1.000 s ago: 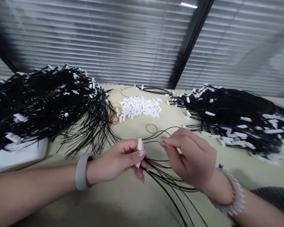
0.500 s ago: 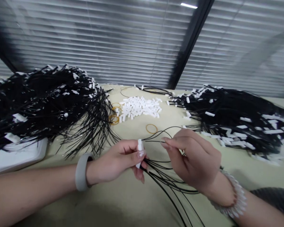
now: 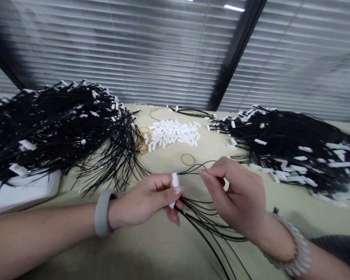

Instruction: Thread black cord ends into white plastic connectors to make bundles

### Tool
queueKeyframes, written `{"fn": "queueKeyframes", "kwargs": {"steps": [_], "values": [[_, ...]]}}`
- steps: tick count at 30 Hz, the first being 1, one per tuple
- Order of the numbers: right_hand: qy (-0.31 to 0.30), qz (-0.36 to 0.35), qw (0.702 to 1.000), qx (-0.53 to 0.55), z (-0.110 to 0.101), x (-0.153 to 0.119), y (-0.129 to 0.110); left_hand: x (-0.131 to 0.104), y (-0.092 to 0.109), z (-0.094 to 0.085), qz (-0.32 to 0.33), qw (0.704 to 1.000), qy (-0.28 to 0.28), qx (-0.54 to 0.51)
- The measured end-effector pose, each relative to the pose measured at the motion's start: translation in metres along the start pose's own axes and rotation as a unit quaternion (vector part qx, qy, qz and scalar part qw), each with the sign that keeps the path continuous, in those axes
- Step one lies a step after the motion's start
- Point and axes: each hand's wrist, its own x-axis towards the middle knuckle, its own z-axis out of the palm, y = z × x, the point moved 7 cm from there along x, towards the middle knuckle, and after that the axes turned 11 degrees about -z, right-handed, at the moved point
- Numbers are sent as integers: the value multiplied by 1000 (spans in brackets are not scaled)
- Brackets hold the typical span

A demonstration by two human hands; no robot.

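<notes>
Between thumb and fingers, my left hand [image 3: 151,198] grips a long white connector [image 3: 175,180] held nearly upright. Several black wires [image 3: 204,223] run from its lower part towards the bottom right, passing beneath my right hand [image 3: 236,194]. Thinner wires leave the connector's top end and reach my right fingertips, where thumb and forefinger pinch a black wire [image 3: 191,173]. The pinched end itself is hidden by the fingers. A yellow rubber band [image 3: 188,159] lies on the table just beyond the hands.
A big heap of black wires [image 3: 46,124] with white connectors stands at left, over a white tray [image 3: 26,194]. Another wire heap [image 3: 294,136] lies at right. Loose white connectors [image 3: 173,132] are piled mid-table, beside rubber bands [image 3: 141,147]. Blinds [image 3: 148,50] rise behind.
My right hand has shifted slightly left, closer to the connector, its fingertips now further along the wire. The connector in my left hand tilts a little differently.
</notes>
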Motion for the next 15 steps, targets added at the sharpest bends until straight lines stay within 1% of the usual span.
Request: {"fn": "queueKeyframes", "kwargs": {"steps": [3, 5, 12, 15], "values": [[-9, 56, 998, -3, 2, -3, 7, 1, 1, -1, -2, 1000, 16, 8], [-26, 61, 998, 4, 4, -3, 9, 1, 0, -1, -5, 1000, 22, 9], [-149, -7, 989, -4, 14, 1, 11, 0, -1, -1, -8, 1000, 26, 14], [-174, -26, 984, -31, 16, 1, 7, 0, -1, 2, -9, 999, 24, 32]]}}
